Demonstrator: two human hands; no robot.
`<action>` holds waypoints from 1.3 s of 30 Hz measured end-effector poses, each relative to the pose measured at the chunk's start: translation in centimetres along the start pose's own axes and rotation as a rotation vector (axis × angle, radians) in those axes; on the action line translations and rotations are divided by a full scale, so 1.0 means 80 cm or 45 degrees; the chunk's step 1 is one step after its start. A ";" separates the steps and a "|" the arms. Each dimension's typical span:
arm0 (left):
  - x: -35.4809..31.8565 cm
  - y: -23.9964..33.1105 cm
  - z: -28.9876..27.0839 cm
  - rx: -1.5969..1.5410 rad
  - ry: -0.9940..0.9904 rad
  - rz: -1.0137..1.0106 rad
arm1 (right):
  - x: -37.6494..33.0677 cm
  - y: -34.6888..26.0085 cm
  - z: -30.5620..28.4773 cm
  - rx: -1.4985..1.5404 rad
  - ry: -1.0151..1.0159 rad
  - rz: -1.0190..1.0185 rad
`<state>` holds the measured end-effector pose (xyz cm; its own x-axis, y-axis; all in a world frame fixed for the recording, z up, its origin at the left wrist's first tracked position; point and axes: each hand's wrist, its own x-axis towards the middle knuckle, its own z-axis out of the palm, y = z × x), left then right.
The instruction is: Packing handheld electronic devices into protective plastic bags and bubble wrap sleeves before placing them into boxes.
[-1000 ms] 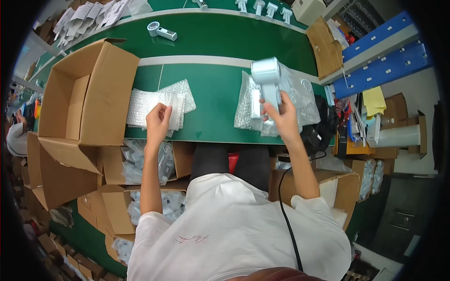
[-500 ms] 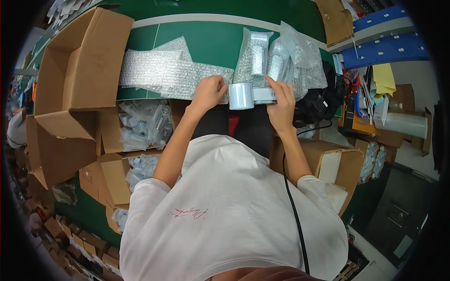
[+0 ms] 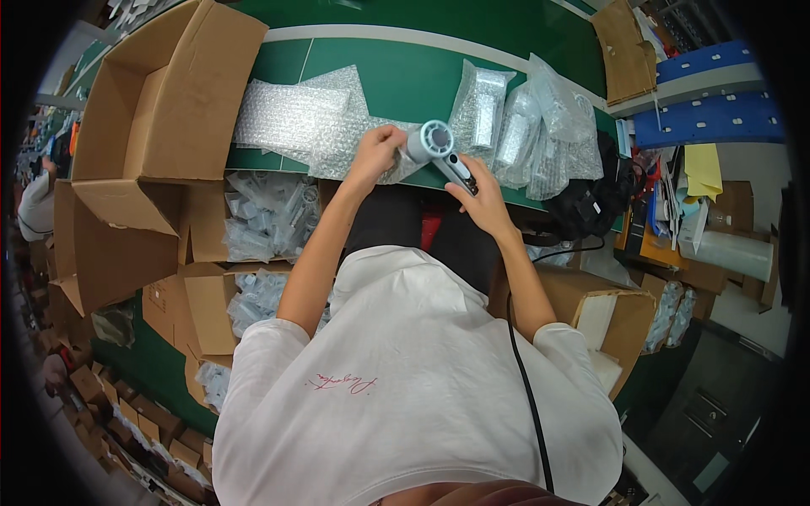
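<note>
Open carton (image 3: 202, 97) is standing at left; wrapped parts (image 3: 516, 139) are crowding the right, black bag (image 3: 584, 201) sitting beside them. Green bench (image 3: 413, 76) is carrying a bubble-wrap stack (image 3: 287, 118); blue rack (image 3: 709, 118) is flanking it. Right hand (image 3: 483, 201) is clamping the handheld device (image 3: 433, 142) by its handle, above the bench's near edge; left hand (image 3: 378, 156) is pinching a bubble sleeve (image 3: 337, 153) beside its head.

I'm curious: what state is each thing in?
Round-headed device, tilted, held.
Right hand, closed on its handle.
Left hand, closed on bubble-wrap pouch.
Other pouches, flat, overlapping.
Items at right, bubble-wrapped.
Large carton, open.
Lower carton, open, holding bagged items.
</note>
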<state>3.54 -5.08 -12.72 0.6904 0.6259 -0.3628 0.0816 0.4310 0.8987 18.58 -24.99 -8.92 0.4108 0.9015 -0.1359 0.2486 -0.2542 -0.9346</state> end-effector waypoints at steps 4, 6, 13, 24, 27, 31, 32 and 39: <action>-0.001 0.013 0.003 -0.186 0.031 -0.131 | -0.001 -0.002 -0.007 -0.341 -0.010 -0.249; -0.004 0.019 0.012 -0.164 0.054 -0.140 | -0.003 -0.004 -0.010 -0.653 -0.018 -0.420; -0.063 0.075 0.102 0.914 0.026 0.726 | -0.023 -0.107 -0.035 -1.047 0.006 -0.176; -0.116 0.103 0.142 0.785 0.044 1.097 | -0.058 -0.106 -0.063 1.090 -0.017 0.300; -0.116 0.101 0.147 0.722 0.019 1.102 | -0.060 -0.117 -0.054 1.181 0.080 0.297; -0.116 0.123 0.161 0.446 -0.049 1.087 | -0.055 -0.136 -0.046 1.300 0.215 0.288; -0.116 0.129 0.157 0.450 -0.031 1.087 | -0.053 -0.144 -0.045 1.299 0.197 0.292; -0.110 0.149 0.129 0.279 0.163 0.951 | -0.014 -0.197 -0.068 -0.563 0.210 -0.252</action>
<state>5.83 -12.15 3.69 0.5311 0.7751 0.3423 -0.2223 -0.2624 0.9390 18.96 -23.88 7.77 0.4424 0.8891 0.1171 0.6685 -0.2400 -0.7039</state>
